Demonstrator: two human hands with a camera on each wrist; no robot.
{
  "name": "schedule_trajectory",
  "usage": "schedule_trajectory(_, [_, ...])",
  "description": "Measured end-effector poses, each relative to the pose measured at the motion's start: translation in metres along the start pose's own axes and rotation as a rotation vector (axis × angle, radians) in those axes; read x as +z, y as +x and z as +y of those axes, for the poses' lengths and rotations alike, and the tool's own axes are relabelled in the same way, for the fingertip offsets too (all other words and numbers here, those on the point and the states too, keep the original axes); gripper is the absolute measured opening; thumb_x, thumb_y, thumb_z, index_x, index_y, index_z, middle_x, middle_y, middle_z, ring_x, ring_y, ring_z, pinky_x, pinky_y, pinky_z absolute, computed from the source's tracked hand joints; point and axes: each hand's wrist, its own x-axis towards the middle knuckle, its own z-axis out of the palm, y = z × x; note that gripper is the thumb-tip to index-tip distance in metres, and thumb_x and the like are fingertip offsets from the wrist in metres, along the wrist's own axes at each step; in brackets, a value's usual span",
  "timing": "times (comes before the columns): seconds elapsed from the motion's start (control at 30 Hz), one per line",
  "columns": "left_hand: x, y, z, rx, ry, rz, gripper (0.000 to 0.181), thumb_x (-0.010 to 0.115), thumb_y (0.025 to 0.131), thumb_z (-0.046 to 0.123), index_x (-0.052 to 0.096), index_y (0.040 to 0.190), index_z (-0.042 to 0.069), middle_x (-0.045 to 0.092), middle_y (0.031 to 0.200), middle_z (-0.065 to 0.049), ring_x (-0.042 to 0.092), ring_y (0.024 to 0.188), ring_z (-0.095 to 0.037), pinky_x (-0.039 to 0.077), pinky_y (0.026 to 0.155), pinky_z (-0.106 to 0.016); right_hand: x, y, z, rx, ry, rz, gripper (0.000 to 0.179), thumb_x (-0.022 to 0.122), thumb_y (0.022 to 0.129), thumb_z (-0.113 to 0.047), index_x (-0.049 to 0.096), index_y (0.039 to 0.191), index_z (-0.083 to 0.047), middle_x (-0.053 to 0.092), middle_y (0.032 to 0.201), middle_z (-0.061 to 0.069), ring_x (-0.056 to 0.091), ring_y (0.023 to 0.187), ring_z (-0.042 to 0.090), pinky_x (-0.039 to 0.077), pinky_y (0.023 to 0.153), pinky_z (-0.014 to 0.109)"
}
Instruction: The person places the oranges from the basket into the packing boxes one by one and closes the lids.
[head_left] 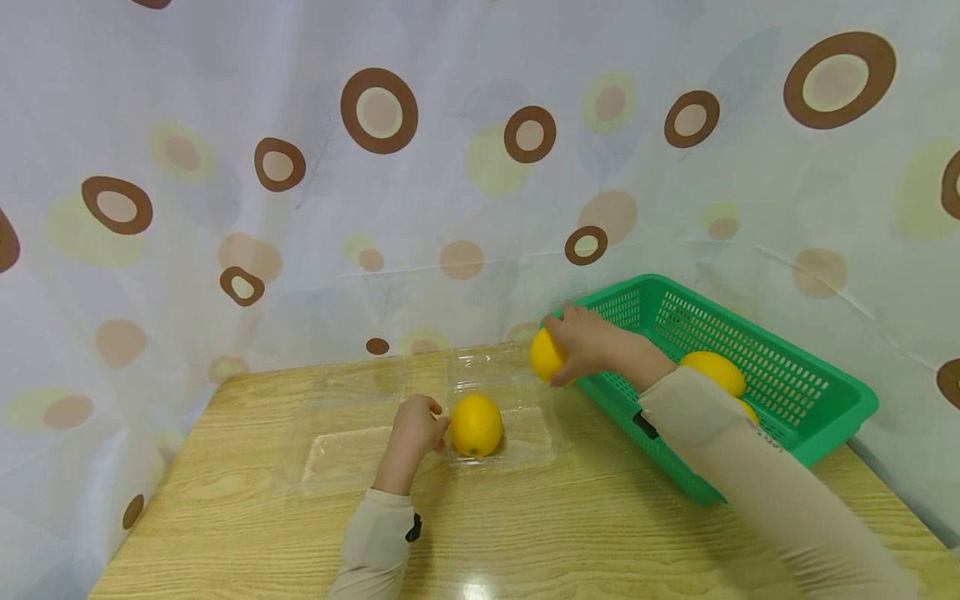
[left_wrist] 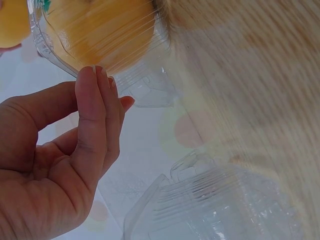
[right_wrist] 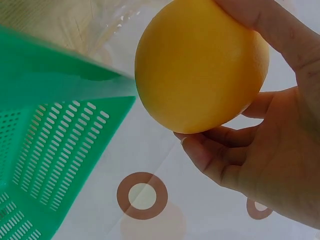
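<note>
Hovering beside the green basket (head_left: 780, 360), right grip (head_left: 592, 340) holds an orange (right_wrist: 200, 65); left grip (head_left: 414, 429) pinches a clear container (head_left: 527, 432) by its edge.

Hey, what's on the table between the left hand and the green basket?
In the head view, an orange in a clear plastic container lies between the left hand and the green basket.
</note>
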Motion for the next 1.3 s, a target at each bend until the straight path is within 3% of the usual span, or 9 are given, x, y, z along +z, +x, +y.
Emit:
schedule_trajectory(0.2, [0.0,0.002,-0.001,-0.012,0.0,-0.008,0.027,0.064,0.09,0.002,0.059,0.109,-0.016,0.066,0.069,-0.015,0.066,0.055,-0.022,0.055,0.059,-0.031,0.009,0.007,-0.006,-0.017,-0.007,-0.019,0.083,0.08,0.075,-0.032,0.041,0.137,0.008,0.049,0.115,0.025,0.047,0.101,0.036,0.044,0.089,0.05])
schedule_trajectory(0.4, [0.0,0.002,-0.001,-0.01,0.003,-0.006,0.026,0.064,0.09,0.002,0.06,0.109,-0.016,0.067,0.07,-0.015,0.067,0.057,-0.024,0.055,0.06,-0.032,0.015,0.012,-0.015,-0.049,-0.043,-0.024,0.08,0.081,0.073,-0.035,0.045,0.132,0.007,0.051,0.104,0.018,0.048,0.095,0.032,0.044,0.087,0.046])
schedule_trajectory(0.63, [0.0,0.002,-0.001,-0.006,0.0,-0.001,0.026,0.064,0.09,0.002,0.06,0.109,-0.016,0.066,0.068,-0.014,0.065,0.052,-0.019,0.056,0.06,-0.032,0.022,0.014,-0.028,-0.06,-0.043,-0.046,0.081,0.083,0.072,-0.036,0.046,0.132,0.005,0.052,0.112,0.022,0.049,0.101,0.035,0.044,0.09,0.048])
schedule_trajectory(0.9, [-0.001,0.0,-0.001,0.003,0.002,0.002,0.027,0.064,0.09,0.002,0.06,0.109,-0.016,0.066,0.067,-0.013,0.065,0.052,-0.019,0.057,0.062,-0.034,0.037,0.018,-0.032,-0.052,-0.048,-0.078,0.077,0.083,0.072,-0.035,0.048,0.129,0.005,0.051,0.109,0.02,0.048,0.105,0.035,0.043,0.093,0.047])
schedule_trajectory(1.1, [-0.001,0.0,0.0,0.005,0.008,0.012,0.026,0.065,0.089,0.001,0.06,0.107,-0.016,0.066,0.068,-0.014,0.065,0.053,-0.02,0.057,0.064,-0.036,0.047,0.021,-0.034,-0.031,-0.007,-0.11,0.08,0.083,0.071,-0.031,0.046,0.132,0.005,0.052,0.12,0.023,0.045,0.116,0.041,0.038,0.1,0.051])
schedule_trajectory(1.3, [0.0,0.0,0.0,0.012,0.017,0.008,0.026,0.065,0.089,0.002,0.06,0.108,-0.016,0.066,0.067,-0.013,0.064,0.052,-0.018,0.057,0.062,-0.035,0.06,0.024,-0.035,-0.044,0.018,-0.124,0.074,0.086,0.068,-0.03,0.051,0.123,0.004,0.055,0.114,0.019,0.047,0.115,0.04,0.038,0.1,0.05])
